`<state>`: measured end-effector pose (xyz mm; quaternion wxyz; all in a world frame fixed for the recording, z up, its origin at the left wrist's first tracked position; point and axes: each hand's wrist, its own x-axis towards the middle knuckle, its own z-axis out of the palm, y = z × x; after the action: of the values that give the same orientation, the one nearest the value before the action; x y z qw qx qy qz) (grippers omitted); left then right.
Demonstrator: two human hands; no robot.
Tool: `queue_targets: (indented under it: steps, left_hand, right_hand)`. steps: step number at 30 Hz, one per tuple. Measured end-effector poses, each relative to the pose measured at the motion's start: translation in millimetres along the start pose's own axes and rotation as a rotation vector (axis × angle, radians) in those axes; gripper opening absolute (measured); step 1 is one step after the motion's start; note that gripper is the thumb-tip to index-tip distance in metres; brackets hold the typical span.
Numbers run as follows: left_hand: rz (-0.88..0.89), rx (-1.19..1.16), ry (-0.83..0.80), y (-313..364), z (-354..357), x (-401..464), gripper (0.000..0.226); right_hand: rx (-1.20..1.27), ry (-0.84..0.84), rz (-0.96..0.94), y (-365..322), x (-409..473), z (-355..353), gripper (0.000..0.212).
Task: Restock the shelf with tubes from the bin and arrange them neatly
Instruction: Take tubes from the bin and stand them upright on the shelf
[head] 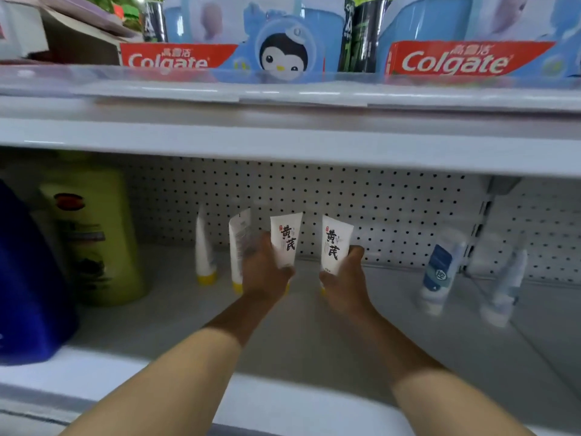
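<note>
Right now the placing step is in hand: both arms reach deep into the lower white metal shelf [314, 335], each hand carrying one tube toward the pegboard back wall [377, 215]. The left hand [264, 272] has its fingers curled round the lower part of a white soft plastic tube with black brush-style characters [285, 239], and the right hand [341, 275] grips a second matching white tube [334, 240] the same way. Both tubes stand roughly upright, crimped end up, printed face toward the camera, just beside each other with a small gap between them.

To the left of them, two more white tubes already stand cap-down: a slim one with a yellow cap [204, 250] and another turned so its back label shows [239, 243], the latter touching or very nearly touching the left hand. I judge the next move calls for setting both held tubes down on their caps in line with those two, faces forward, then letting go gently, since such narrow-based tubes tip easily.

Farther right, two white-and-blue tubes [440, 272] lean, well apart from the row. A large yellow-green bottle [94, 234] stands at the shelf's left. The bin is not in view.
</note>
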<state>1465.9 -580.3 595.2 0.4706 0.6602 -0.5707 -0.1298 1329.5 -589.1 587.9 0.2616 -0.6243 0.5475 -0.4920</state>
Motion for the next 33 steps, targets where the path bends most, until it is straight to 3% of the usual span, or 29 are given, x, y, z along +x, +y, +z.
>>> queue_targets:
  steps: [6, 10, 14, 20, 27, 33]
  left_hand:
    - [-0.005, -0.003, 0.018, -2.0, 2.6, -2.9, 0.067]
    - [-0.031, 0.018, -0.007, -1.4, 0.5, -7.4, 0.063]
    - [-0.086, 0.025, -0.090, 1.5, -10.2, -21.5, 0.067]
    - [-0.149, 0.158, -0.273, 1.6, -53.5, -61.5, 0.080]
    - [-0.149, 0.285, -0.227, -14.1, -155.8, -114.0, 0.053]
    - [-0.177, 0.383, -0.141, -39.6, -255.1, -162.4, 0.058]
  right_hand:
    - [-0.035, 0.015, 0.006, 4.5, -2.0, 1.0, 0.039]
    - [-0.085, -0.002, 0.106, 1.4, -12.7, 0.2, 0.043]
    - [-0.295, -0.003, 0.209, -7.7, -38.3, -8.7, 0.070]
    - [-0.416, -0.102, 0.248, -37.9, -91.1, -16.6, 0.062]
    - [-0.500, -0.296, 0.048, -97.0, -174.1, 6.6, 0.070]
    - [-0.536, -0.460, -0.152, -149.1, -248.3, 51.5, 0.073]
